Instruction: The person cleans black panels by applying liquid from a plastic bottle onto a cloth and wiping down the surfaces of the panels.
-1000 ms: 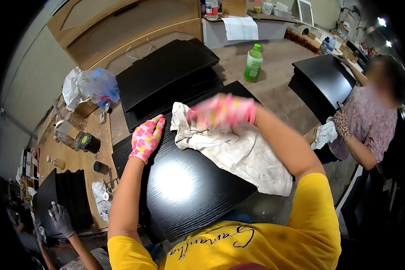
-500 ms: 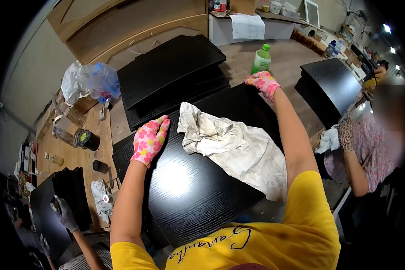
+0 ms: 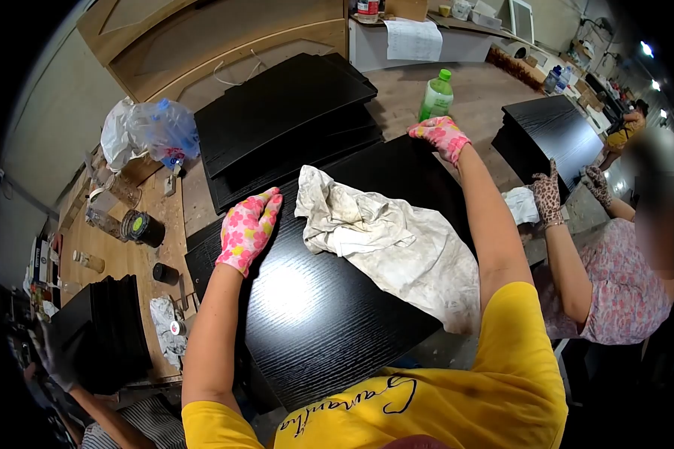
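A black wood-grain board (image 3: 326, 329) lies in front of me, over another dark board. At its left edge is my left hand (image 3: 249, 233), in a pink-flowered glove, closed against the edge; its fingertips are partly hidden. My right hand (image 3: 440, 139), gloved alike, closes over the board's far right corner, just in front of a green-capped bottle (image 3: 436, 96). Between my arms a crumpled, stained white cloth (image 3: 386, 239) is spread on the board, touched by neither hand.
Stacked black boards (image 3: 284, 112) stand beyond my board, with another stack (image 3: 550, 138) at right. A co-worker's spotted glove (image 3: 550, 198) is near that stack, beside a white rag (image 3: 520, 204). At left are plastic bags (image 3: 153, 133), a black pot (image 3: 144, 228) and another co-worker's grey glove (image 3: 55, 359).
My hands, the board and the cloth stay nearly still. At right the co-worker's gloved hand has risen towards the board stack. At left the grey-gloved hand has moved left, away from the boards.
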`<act>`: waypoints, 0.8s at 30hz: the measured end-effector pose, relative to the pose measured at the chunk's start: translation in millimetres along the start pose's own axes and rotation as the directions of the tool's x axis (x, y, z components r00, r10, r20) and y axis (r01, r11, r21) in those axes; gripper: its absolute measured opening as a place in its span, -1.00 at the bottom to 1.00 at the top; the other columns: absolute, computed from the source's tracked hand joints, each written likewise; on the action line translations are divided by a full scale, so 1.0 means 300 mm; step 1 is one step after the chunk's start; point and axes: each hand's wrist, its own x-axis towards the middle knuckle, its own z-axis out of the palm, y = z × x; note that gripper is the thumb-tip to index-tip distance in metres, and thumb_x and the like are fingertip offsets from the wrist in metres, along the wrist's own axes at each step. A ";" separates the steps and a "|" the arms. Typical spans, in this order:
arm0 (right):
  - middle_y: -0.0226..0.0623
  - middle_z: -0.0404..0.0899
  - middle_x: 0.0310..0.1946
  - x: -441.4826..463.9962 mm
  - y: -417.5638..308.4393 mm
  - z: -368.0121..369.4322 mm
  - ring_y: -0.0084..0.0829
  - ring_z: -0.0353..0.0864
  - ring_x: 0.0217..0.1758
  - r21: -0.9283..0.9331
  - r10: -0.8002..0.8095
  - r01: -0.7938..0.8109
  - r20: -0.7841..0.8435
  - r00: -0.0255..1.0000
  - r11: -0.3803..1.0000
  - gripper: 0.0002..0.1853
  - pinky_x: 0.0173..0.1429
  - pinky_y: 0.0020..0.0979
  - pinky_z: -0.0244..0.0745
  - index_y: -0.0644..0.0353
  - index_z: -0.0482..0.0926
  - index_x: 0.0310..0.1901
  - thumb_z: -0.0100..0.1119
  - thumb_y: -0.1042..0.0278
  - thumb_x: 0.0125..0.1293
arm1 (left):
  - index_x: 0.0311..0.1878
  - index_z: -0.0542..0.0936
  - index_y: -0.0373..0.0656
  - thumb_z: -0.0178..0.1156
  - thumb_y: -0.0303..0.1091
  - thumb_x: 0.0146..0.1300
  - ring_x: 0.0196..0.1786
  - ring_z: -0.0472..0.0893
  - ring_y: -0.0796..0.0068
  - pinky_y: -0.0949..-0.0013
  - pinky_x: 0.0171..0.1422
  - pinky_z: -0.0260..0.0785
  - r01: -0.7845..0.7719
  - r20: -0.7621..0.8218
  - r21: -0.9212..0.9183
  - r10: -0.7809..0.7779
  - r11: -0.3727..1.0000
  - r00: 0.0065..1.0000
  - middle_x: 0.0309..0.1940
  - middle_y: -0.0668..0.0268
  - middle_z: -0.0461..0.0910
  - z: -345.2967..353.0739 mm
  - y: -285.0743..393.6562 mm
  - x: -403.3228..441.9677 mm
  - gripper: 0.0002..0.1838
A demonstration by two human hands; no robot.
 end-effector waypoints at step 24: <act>-0.53 0.60 -0.47 0.011 0.014 -0.018 -0.68 0.44 -0.48 0.009 -0.035 0.035 0.058 0.998 0.999 -0.77 -0.40 -0.55 0.31 0.19 0.75 -0.17 0.34 0.29 0.19 | 0.12 0.66 -0.02 0.13 0.01 0.41 0.11 0.63 0.18 0.27 0.22 0.43 0.025 0.025 0.006 -0.025 1.000 0.999 0.02 0.16 0.67 -0.005 0.007 0.003 -0.60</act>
